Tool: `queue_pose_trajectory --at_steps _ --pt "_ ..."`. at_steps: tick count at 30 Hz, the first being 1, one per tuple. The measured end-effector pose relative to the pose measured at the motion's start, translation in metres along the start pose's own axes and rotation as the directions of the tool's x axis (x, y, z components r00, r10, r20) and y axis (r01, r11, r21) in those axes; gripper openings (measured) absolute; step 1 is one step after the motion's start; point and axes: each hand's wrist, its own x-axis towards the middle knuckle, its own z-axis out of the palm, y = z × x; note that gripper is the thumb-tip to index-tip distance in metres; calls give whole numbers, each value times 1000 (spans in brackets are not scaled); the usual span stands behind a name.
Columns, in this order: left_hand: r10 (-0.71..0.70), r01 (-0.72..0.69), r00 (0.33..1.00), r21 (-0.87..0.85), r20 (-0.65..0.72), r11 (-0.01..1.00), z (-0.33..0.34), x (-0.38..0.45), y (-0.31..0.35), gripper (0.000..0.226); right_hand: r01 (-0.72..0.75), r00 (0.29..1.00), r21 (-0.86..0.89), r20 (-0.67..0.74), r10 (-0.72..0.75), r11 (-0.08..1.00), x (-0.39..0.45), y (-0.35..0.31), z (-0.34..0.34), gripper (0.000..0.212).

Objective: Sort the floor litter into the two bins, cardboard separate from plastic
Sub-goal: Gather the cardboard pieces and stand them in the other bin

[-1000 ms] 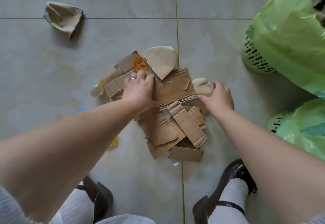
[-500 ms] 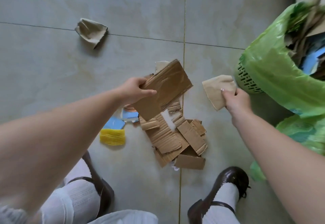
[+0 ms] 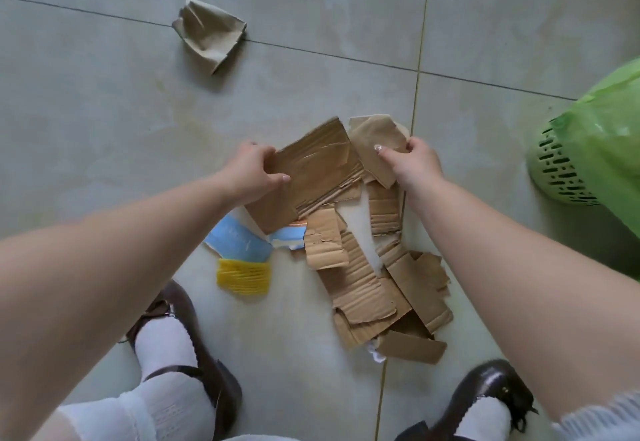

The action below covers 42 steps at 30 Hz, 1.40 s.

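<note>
My left hand [image 3: 254,172] grips a large brown cardboard sheet [image 3: 315,173] by its left edge, held above the floor. My right hand [image 3: 412,160] pinches a smaller tan cardboard piece [image 3: 372,139] just to the right of it. Below both lies a pile of torn corrugated cardboard scraps [image 3: 363,281] on the tiled floor. A blue and white plastic piece [image 3: 239,238] and a yellow ribbed plastic piece [image 3: 242,276] lie left of the pile. A crumpled brown cardboard piece [image 3: 209,31] lies alone farther away. A green bin [image 3: 561,170] lined with a green bag [image 3: 609,135] stands at the right edge.
My two dark shoes with white socks [image 3: 187,347] [image 3: 485,395] stand at the near side of the pile. Grey floor tiles with grout lines [image 3: 419,59] surround the litter. A small white scrap [image 3: 375,354] peeks from under the pile's near end.
The view swung back to the left, so the bins moved to the frame edge. My right hand carried its tan piece left, next to the large sheet in my left hand.
</note>
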Motion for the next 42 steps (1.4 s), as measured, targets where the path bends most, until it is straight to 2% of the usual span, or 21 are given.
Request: queue_pose_trajectory --at_steps 2,8,12,15,16,19,20,25,29,31,33,35,39,42 --pt "15 -15 999 -2 -31 1000 5 7 -1 28 28 998 -68 -51 -32 997 8 1 5 39" --pt "28 -28 999 4 -28 1000 5 10 7 33 56 991 -64 -115 -63 996 14 5 1 40" --pt "31 -30 999 -43 24 999 1 1 15 27 48 977 96 -213 -26 994 1 8 -11 50" --pt "35 -38 999 -158 -18 987 -7 -6 22 24 31 969 261 -243 35 965 -16 12 -30 62" --pt "32 -41 998 -195 -53 980 -12 -9 24 24 18 971 299 -234 55 954 -24 13 -38 61" --pt "23 -65 988 -284 -150 957 -28 -24 27 26 -2 975 363 -207 83 932 -47 30 -61 22" --pt "10 -64 987 -338 -161 939 -33 -30 27 26 -11 976 364 -197 88 931 -59 36 -67 16" --pt "-54 -5 995 -603 -79 798 -31 -64 24 34 -81 987 440 -92 134 894 -117 76 -80 21" --pt "-112 120 992 -742 62 659 6 -91 12 46 -155 987 314 12 160 937 -148 111 -66 11" --pt "-171 224 973 -785 152 577 33 -109 9 33 -132 991 202 0 135 970 -154 129 -55 13" --pt "-213 330 943 -814 256 479 62 -128 10 10 -93 995 90 -39 97 992 -156 143 -43 18" --pt "-257 406 909 -837 329 366 88 -140 13 11 -84 991 -18 -109 81 996 -153 152 -34 26" --pt "-373 437 865 -870 337 229 125 -147 27 18 -98 976 -140 -207 68 985 -142 161 -24 39" --pt "-392 406 872 -881 293 244 140 -145 35 21 -111 965 -189 -253 61 976 -137 166 -23 39"
